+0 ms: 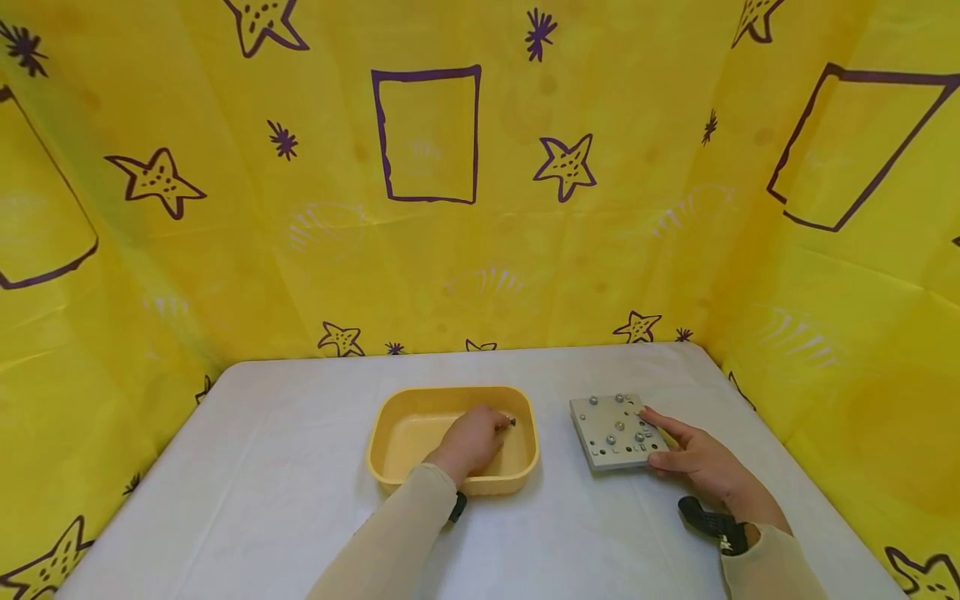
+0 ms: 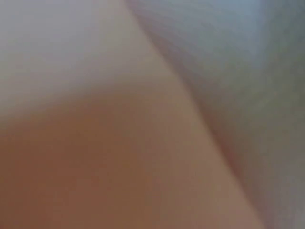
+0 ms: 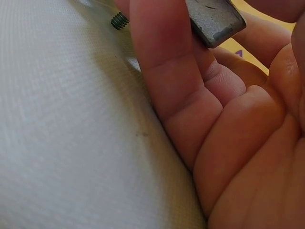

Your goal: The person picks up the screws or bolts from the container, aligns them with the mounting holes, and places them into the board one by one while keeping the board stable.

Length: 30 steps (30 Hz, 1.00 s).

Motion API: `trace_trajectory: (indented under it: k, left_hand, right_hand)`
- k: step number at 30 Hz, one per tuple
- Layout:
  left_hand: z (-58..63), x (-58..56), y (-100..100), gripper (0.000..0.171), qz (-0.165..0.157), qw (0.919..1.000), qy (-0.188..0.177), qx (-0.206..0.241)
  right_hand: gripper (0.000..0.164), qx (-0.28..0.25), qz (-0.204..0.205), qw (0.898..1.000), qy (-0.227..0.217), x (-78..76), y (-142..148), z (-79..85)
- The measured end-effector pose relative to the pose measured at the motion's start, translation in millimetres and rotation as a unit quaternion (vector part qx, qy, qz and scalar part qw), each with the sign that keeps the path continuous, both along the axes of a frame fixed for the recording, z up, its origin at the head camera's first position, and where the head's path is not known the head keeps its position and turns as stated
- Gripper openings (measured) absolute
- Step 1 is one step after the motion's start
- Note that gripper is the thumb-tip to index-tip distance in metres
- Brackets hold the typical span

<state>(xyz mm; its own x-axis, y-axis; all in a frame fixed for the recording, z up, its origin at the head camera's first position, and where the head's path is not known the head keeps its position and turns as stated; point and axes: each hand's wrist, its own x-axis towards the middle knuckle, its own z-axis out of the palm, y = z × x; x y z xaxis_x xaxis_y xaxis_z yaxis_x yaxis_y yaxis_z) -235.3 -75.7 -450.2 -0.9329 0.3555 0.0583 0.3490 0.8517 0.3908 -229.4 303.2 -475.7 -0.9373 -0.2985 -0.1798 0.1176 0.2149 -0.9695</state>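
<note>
My left hand (image 1: pixel 472 437) reaches into a yellow plastic tray (image 1: pixel 378 425), fingers bent, and pinches a small dark screw (image 1: pixel 512 422) at its fingertips near the tray's right side. On the right, a square grey metal plate (image 1: pixel 603 458) with holes and several silver screws (image 1: pixel 619 426) in its top is gripped at its right edge by my right hand (image 1: pixel 705 467), thumb near the front corner. Up close in the right wrist view, the plate's corner (image 3: pixel 217 24) shows above the fingers, and a threaded screw end (image 3: pixel 120 20) sticks out beyond them. Skin and blur fill the left wrist view.
Both the tray and the plate are on a table with a white cloth (image 1: pixel 247 467). Yellow curtains (image 1: pixel 420 275) with purple starfish drawings enclose the back and sides. A black wrist strap (image 1: pixel 712 521) is on the right wrist.
</note>
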Motion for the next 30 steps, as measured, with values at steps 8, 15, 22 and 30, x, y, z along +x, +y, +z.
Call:
trace_trajectory:
  k: [8,15,22,30]
  left_hand:
    - [3.8,0.0,1.0,0.017,0.024,0.9996,0.012,-0.008]
    - [1.4,-0.4,2.0,0.020,0.039,0.9988,0.017,-0.024]
    - [2.7,1.7,1.4,0.019,0.038,0.9988,0.005,-0.030]
    - [3.9,1.8,1.6,0.021,0.036,0.9989,-0.018,-0.024]
  right_hand:
    - [0.083,-0.012,0.001,1.000,-0.009,-0.2,0.0,1.4]
    - [0.082,-0.009,0.006,1.000,0.003,0.7,0.2,1.1]
    - [0.083,0.007,0.003,1.000,0.006,-0.3,0.2,1.8]
    - [0.081,0.009,0.010,1.000,0.017,0.3,1.2,1.1]
